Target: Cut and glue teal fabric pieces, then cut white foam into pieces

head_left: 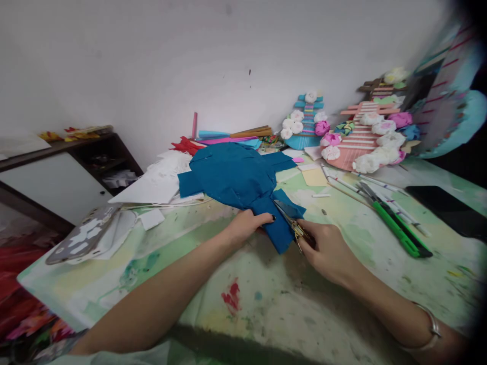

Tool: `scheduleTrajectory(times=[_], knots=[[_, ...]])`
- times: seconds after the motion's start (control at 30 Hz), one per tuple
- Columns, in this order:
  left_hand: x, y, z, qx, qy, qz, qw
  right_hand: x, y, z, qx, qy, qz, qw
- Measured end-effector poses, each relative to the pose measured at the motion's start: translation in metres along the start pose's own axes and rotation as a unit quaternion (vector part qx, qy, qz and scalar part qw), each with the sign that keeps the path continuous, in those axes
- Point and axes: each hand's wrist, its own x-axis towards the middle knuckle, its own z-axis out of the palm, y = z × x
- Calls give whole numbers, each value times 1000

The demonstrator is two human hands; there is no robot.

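A large blue foam sheet (pixel 236 175), cut into a cross-like shape, lies on the paint-stained table (pixel 266 299). My left hand (pixel 247 225) pinches the sheet's near flap and holds it down. My right hand (pixel 327 251) grips a pair of scissors (pixel 291 218) by their gold handles. The blades point up and left and are opened across the blue flap.
Green-handled tools and white pens (pixel 395 225) lie to the right, beside a black phone (pixel 445 208). Paper-flower crafts (pixel 365 139) stand at the back. White paper sheets (pixel 152 187) and a grey patterned tray (pixel 85 238) sit left. A dark shelf (pixel 95 154) stands beyond.
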Motion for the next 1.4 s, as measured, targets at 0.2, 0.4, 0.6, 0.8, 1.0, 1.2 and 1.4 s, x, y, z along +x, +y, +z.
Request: scheduleTrajectory(times=[0.2, 0.4, 0.6, 0.8, 1.0, 1.2, 1.4], knots=[[-3, 2, 1, 37, -2, 2, 999, 1, -1, 1, -8, -3, 6, 1000], [-3, 3, -1, 105, 2, 3, 994, 2, -1, 1, -14, 1, 2, 1000], [-2, 1, -1, 114, 15, 10, 993, 3, -1, 1, 11, -12, -12, 1000], [-4, 3, 1, 84, 17, 9, 996, 3, -4, 1, 35, -24, -17, 999], [-4, 2, 1, 66, 9, 7, 998, 2, -4, 1, 43, -24, -8, 999], [-2, 1, 2, 47, 1, 3, 999, 2, -2, 4, 30, 3, -5, 1000], [-2, -3, 1, 15, -14, 7, 1000, 2, -2, 4, 40, 14, 3, 999]])
